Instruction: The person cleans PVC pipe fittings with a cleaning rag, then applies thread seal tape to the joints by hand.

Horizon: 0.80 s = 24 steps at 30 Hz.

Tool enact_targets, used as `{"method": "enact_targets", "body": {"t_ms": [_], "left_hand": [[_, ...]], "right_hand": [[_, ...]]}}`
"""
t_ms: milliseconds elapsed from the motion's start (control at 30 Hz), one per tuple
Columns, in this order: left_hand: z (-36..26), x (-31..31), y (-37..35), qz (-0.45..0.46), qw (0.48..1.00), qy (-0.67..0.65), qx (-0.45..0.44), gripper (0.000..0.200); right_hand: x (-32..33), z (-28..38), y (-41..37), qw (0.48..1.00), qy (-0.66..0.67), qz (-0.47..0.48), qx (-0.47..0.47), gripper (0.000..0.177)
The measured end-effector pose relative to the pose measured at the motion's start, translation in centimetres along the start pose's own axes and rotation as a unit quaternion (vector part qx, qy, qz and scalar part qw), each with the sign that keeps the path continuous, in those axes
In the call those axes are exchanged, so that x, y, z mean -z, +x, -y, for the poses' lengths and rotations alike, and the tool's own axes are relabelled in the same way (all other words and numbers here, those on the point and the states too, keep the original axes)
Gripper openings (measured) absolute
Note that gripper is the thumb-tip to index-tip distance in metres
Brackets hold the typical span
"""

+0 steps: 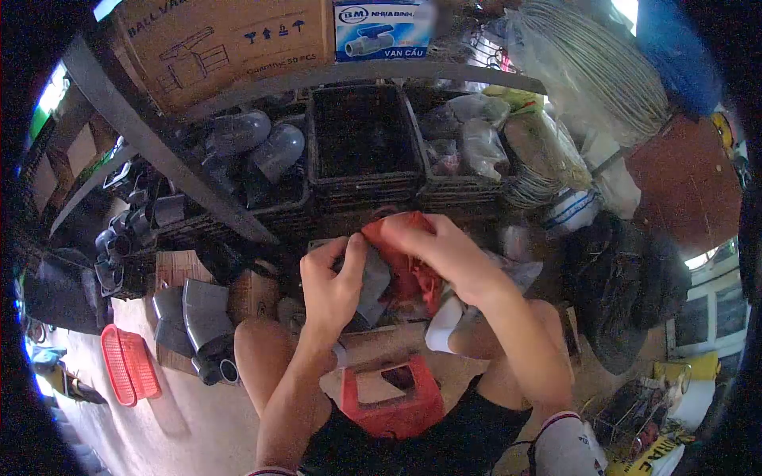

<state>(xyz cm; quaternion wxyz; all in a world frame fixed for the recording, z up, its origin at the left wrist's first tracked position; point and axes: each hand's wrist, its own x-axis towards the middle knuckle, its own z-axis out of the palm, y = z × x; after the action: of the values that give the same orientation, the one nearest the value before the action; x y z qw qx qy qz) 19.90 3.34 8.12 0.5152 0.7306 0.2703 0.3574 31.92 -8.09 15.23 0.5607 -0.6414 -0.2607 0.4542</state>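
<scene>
A crumpled red cloth or bag point(413, 274) hangs in front of me, above my feet. My right hand point(409, 236) is closed on its upper part. Close beside it on the left, my left hand point(337, 278) has its thumb raised near the red material's top edge; what its curled fingers hold, if anything, is hidden. Behind the hands lies a grey piece point(371, 289), partly covered. Between my knees stands a red plastic stool point(393, 408).
Black crates point(363, 131) stand ahead under a metal shelf bar point(373, 71) bearing cardboard boxes point(230, 47). Grey pipe fittings point(205, 313) and a red basket point(128, 365) lie left. At right are coiled hoses point(603, 71) and a black bag point(611, 285).
</scene>
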Motion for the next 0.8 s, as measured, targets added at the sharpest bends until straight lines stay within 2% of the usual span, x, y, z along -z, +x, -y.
{"method": "enact_targets", "body": {"t_ms": [67, 133, 267, 300, 400, 433, 533, 633, 700, 800], "left_hand": [[0.2, 0.1, 0.0, -0.009, 1.000, 0.003, 0.004, 0.035], [0.6, 0.1, 0.1, -0.010, 1.000, 0.009, 0.011, 0.034], [1.3, 0.6, 0.2, -0.013, 1.000, -0.008, 0.012, 0.034], [0.8, 0.9, 0.2, -0.003, 1.000, -0.022, 0.021, 0.035], [-0.3, 1.2, 0.1, 0.042, 0.995, -0.077, 0.040, 0.037], [-0.6, 1.2, 0.0, 0.060, 0.992, -0.097, 0.044, 0.037], [-1.2, 0.8, -0.6, 0.043, 0.989, -0.136, 0.045, 0.037], [-1.3, 1.2, -0.7, 0.095, 0.984, -0.141, 0.059, 0.036], [-1.0, 1.0, -0.8, 0.097, 0.983, -0.143, 0.053, 0.036], [-0.6, 0.8, -1.1, 0.087, 0.982, -0.159, 0.047, 0.036]], "right_hand": [[-0.3, -0.1, -0.2, 0.995, -0.056, 0.049, 0.065, 0.035], [-0.3, -2.8, 0.6, 0.973, -0.137, 0.019, 0.183, 0.038], [1.0, 0.2, -1.0, 0.975, -0.170, 0.030, 0.137, 0.039], [1.4, 0.0, -0.7, 0.974, -0.132, 0.040, 0.178, 0.040], [2.0, 0.5, -0.9, 0.992, -0.039, 0.056, 0.106, 0.039], [2.7, -0.2, -0.4, 0.990, -0.044, 0.066, 0.114, 0.029], [2.1, -2.3, 0.9, 0.941, -0.167, -0.051, 0.290, 0.027], [-0.6, -3.3, 1.0, 0.944, -0.102, -0.149, 0.277, 0.025], [-1.1, -3.4, 1.2, 0.940, -0.133, -0.168, 0.266, 0.020], [-1.3, -3.5, 1.3, 0.936, -0.171, -0.180, 0.250, 0.024]]}}
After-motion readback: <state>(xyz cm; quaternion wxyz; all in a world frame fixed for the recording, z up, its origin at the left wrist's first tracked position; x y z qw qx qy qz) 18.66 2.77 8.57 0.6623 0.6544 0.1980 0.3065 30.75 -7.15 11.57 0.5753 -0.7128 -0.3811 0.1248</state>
